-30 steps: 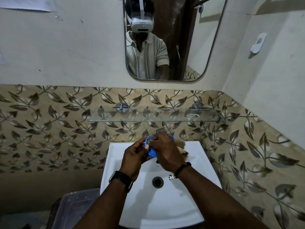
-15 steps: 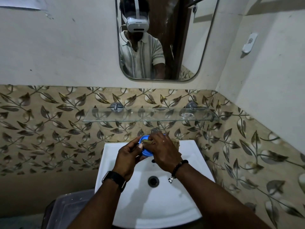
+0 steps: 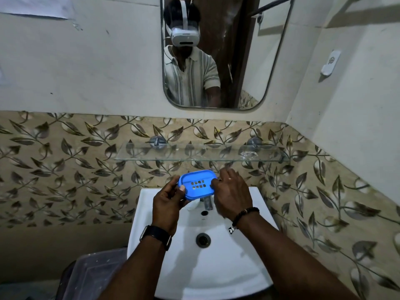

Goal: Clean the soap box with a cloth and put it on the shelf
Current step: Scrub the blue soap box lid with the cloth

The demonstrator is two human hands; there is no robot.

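You hold the blue soap box point(image 3: 197, 185) in both hands
Your left hand point(image 3: 170, 202) curls round the left end of the box, thumb on the rim. Your right hand point(image 3: 232, 197) pinches the right end with bent fingers. The box is open side up, its little holes showing, just above the back of the sink point(image 3: 203, 276). I cannot see a cloth, so I cannot tell if the wiping is done. If it is, I think the glass shelf point(image 3: 151, 153) on the wall above the sink comes next. Lift the box flat and slow, set it well in from the front edge, then let go one hand at a time
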